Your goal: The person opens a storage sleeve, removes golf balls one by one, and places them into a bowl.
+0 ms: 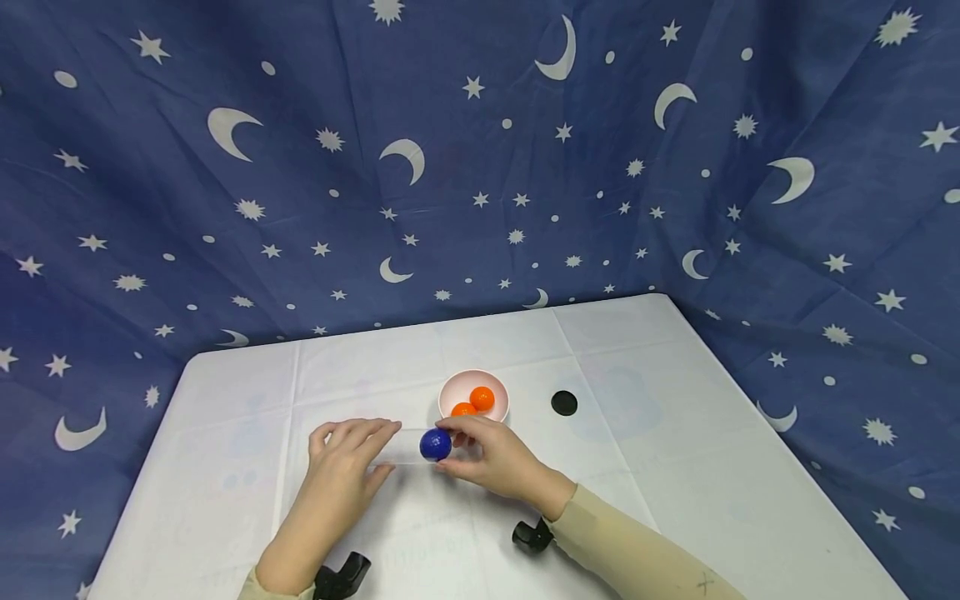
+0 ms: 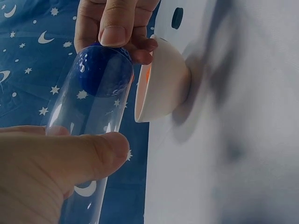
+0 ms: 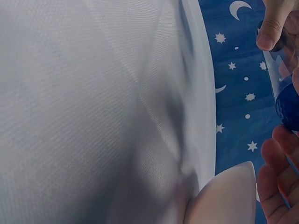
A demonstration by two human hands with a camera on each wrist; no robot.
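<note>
My left hand (image 1: 341, 462) grips a clear plastic tube (image 2: 88, 116) around its side, thumb along the near wall. The tube lies roughly level above the table, its mouth toward the right. A dark blue ball (image 1: 435, 445) sits at that mouth, seen through the clear wall in the left wrist view. My right hand (image 1: 498, 458) pinches the ball at the tube's end between thumb and fingers. Just behind the right fingers stands a pale pink bowl (image 1: 449, 388) with two orange balls (image 1: 482, 398) in it; the fingers partly hide the nearer one.
A round black lid (image 1: 564, 403) lies flat on the table to the right of the bowl. A white cloth covers the table (image 1: 675, 467). Behind it hangs a blue curtain (image 1: 480, 167) with moons and stars. Black wrist mounts (image 1: 532, 536) sit under both forearms.
</note>
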